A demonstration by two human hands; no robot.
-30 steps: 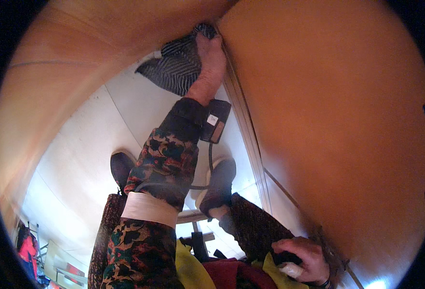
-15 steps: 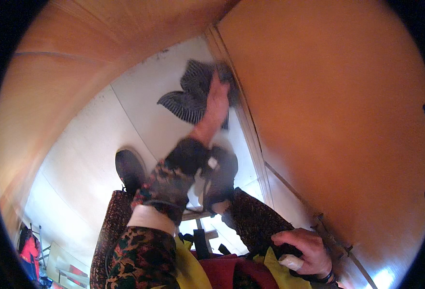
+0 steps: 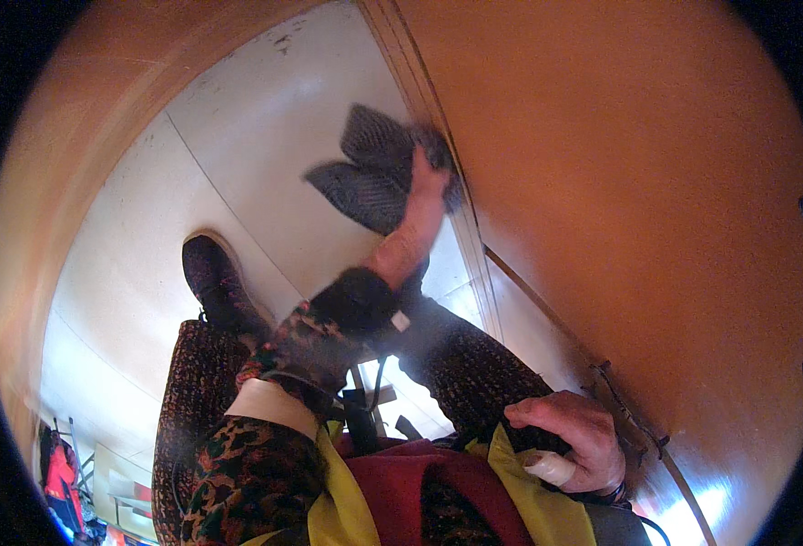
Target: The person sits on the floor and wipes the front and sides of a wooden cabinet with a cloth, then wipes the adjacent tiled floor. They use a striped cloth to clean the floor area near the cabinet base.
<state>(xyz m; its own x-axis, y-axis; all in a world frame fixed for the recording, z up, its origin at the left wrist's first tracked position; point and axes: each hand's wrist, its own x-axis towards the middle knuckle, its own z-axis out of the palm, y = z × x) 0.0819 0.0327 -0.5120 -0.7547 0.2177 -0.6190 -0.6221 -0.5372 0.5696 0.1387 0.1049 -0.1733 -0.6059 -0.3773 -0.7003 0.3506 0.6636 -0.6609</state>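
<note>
My left hand (image 3: 426, 196) reaches forward, its fingers closed on a dark grey ribbed cloth (image 3: 370, 177). The cloth fans out in pointed, leaf-like folds on the pale floor panel, against the foot of the orange-brown wall on the right. Blur hides some of the fingertips. My left forearm, in a patterned sleeve (image 3: 301, 341) with a dark cuff, crosses in front of my legs. At lower right, my right hand (image 3: 574, 441) rests at my right thigh, fingers curved and apart, with a pale wrap on the thumb. Nothing shows in its grasp.
A curved orange-brown wall (image 3: 638, 182) rises close on the right, with a wooden strip (image 3: 411, 68) along its base. A thin rod or cable (image 3: 543, 314) runs down beside my right leg. My left boot (image 3: 215, 273) stands on the pale floor (image 3: 137, 264). Red clothing (image 3: 60, 473) hangs far left.
My left hand and the cloth have shifted slightly right along the strip. My left boot sits further left in view, and my right boot is now mostly hidden. The right hand stays at the thigh.
</note>
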